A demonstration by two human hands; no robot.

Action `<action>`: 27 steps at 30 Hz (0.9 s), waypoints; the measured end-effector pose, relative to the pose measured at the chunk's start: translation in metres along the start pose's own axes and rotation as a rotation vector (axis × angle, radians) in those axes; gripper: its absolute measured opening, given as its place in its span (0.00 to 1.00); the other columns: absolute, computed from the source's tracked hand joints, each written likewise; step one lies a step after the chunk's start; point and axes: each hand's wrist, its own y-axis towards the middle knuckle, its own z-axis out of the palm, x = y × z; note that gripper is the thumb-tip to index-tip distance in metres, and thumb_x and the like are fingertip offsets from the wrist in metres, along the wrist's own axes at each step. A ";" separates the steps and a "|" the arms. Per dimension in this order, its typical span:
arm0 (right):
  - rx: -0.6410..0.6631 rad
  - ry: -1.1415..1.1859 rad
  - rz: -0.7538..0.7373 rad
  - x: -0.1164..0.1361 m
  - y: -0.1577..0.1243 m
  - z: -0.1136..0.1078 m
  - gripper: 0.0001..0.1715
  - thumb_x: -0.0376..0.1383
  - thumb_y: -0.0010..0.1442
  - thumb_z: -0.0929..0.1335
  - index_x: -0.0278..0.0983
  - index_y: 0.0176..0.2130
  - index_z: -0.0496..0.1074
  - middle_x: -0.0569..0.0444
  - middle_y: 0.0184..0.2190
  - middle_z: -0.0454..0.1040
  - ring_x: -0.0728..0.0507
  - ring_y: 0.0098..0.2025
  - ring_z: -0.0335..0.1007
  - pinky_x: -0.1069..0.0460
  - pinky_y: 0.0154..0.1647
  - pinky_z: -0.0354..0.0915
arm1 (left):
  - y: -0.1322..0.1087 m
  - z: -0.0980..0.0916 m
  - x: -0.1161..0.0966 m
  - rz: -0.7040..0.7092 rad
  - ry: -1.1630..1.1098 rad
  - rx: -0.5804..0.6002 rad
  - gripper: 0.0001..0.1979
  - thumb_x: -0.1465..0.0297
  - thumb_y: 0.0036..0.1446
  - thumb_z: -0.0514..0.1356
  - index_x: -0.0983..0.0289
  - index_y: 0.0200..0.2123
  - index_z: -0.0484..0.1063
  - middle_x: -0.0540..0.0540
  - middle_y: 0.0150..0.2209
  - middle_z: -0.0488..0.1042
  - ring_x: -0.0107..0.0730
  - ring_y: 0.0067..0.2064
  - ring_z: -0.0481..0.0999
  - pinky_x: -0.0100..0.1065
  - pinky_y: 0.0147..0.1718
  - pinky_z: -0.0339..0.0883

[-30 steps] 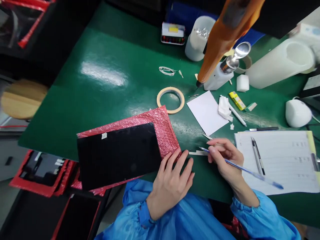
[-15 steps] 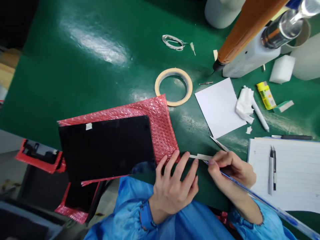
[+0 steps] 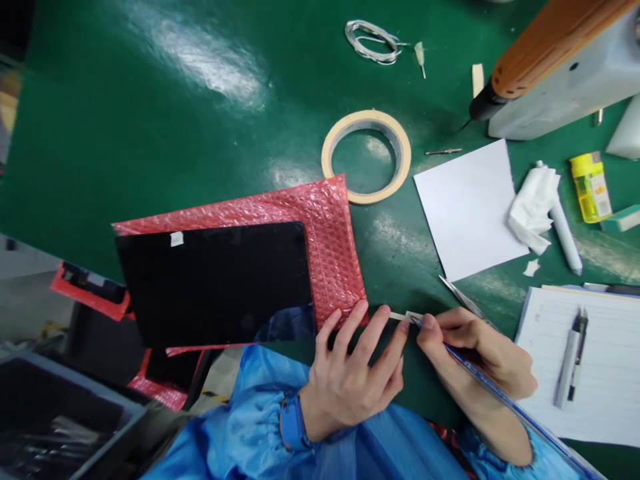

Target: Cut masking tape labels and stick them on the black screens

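A strip runs crosswise from left hand to right hand. The left's spread fingers touch one end; the right pinches a pen, tip at the other.

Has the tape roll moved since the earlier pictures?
No. The tape roll lies just left of the white paper sheet, as before, its near edge meeting the corner of the red bubble wrap; only the view has shifted.

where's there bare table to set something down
Widest: green table beyond the red bubble wrap, left of the tape roll and wire coil. Narrower: between coil and tape. Crowded: right side, with paper, crumpled tissue and notebook.
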 end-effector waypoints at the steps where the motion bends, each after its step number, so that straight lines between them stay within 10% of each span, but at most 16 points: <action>1: 0.001 0.004 0.002 0.000 0.000 0.000 0.23 0.22 0.72 0.76 0.43 0.35 0.66 0.63 0.28 0.79 0.53 0.22 0.69 0.56 0.21 0.61 | 0.000 0.000 0.000 0.003 0.002 0.002 0.18 0.66 0.75 0.62 0.56 0.60 0.89 0.57 0.59 0.89 0.46 0.67 0.81 0.47 0.78 0.58; 27: -0.015 -0.043 -0.004 0.006 0.008 0.003 0.26 0.26 0.73 0.75 0.44 0.32 0.61 0.63 0.25 0.76 0.51 0.20 0.68 0.53 0.18 0.60 | -0.005 0.001 0.002 0.020 0.024 0.013 0.19 0.64 0.72 0.66 0.55 0.62 0.88 0.58 0.61 0.89 0.50 0.71 0.80 0.48 0.78 0.59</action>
